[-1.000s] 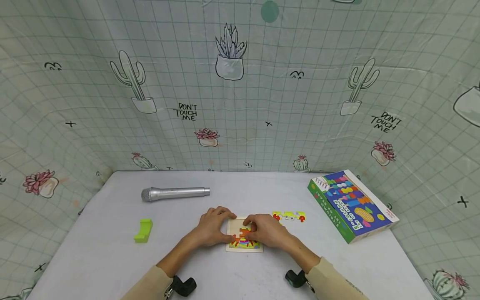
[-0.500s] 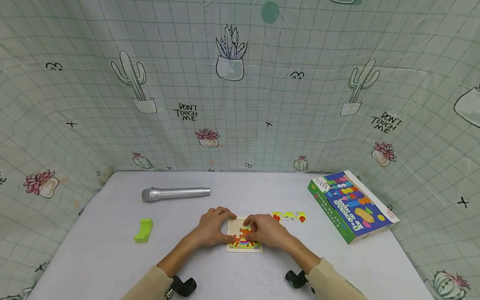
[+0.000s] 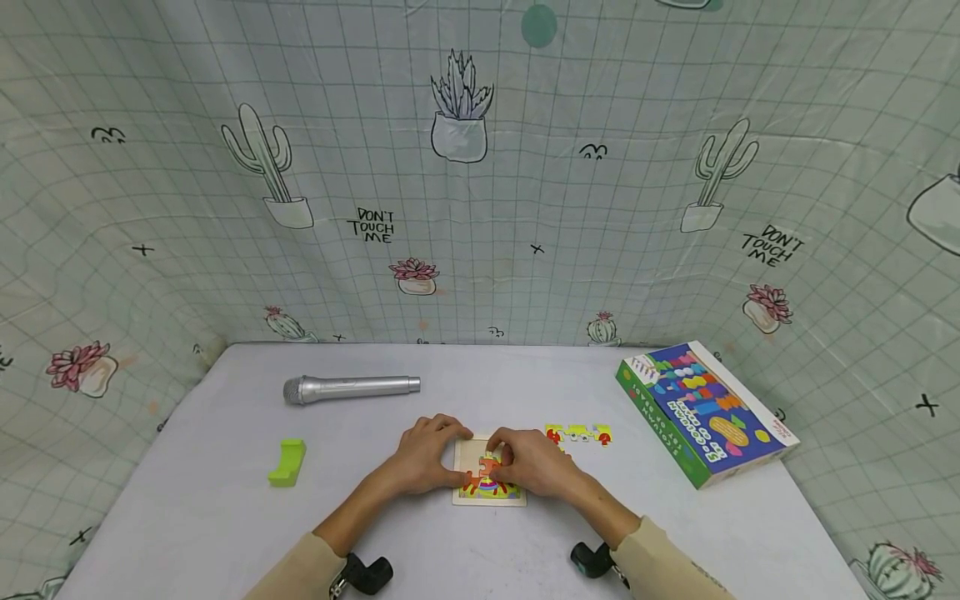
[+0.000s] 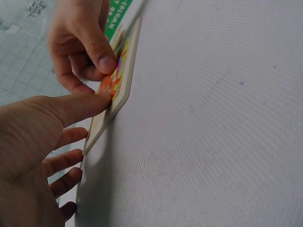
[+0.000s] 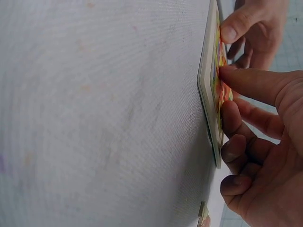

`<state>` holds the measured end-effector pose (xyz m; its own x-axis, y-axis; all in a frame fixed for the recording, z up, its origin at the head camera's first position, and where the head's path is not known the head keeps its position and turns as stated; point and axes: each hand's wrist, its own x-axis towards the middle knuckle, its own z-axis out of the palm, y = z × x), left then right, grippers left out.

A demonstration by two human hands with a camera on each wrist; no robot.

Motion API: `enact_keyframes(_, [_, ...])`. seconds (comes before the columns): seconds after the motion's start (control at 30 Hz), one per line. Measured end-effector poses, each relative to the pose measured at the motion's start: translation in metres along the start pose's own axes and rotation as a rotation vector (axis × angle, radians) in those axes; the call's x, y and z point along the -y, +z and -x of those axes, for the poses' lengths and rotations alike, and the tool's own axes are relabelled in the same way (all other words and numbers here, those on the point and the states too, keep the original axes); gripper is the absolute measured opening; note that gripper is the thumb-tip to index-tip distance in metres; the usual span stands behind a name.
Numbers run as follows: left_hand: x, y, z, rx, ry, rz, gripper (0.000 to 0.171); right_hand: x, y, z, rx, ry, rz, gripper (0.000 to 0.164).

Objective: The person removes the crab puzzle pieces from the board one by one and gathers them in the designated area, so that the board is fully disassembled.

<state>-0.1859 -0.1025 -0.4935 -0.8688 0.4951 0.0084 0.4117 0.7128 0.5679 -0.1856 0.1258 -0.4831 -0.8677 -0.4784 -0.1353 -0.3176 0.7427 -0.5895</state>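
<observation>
A small wooden jigsaw puzzle board [image 3: 467, 450] with a pale frame lies at the middle of the table. Colourful pieces fill its near part, while bare wood shows at its upper left. My left hand [image 3: 426, 454] holds the board's left side, thumb on the pieces and fingers at the edge, as the left wrist view shows. From the right, my right hand [image 3: 534, 460] pinches an orange puzzle piece [image 3: 487, 467] low over the board, between thumb and index finger. Its other fingers curl inward in the right wrist view. The fingers partly hide the board's right side.
More yellow and red puzzle pieces [image 3: 579, 432] lie just behind my right hand. A boxed toy set [image 3: 705, 412] sits at the right, a silver microphone [image 3: 351, 387] at the back left, and a green block [image 3: 287, 462] at the left. A patterned cloth surrounds the table.
Both hands stay almost in place on the board. The orange puzzle piece under my right fingers has shifted very slightly and now lines up more closely with the pieces below it.
</observation>
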Motion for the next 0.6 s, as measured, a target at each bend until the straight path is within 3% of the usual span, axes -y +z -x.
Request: enact_keyframes(0.6, [0.0017, 0.0011, -0.0006, -0.004, 0.008, -0.01, 0.056, -0.0004, -0.001, 0.0011, -0.009, -0.002, -0.018, 0.028])
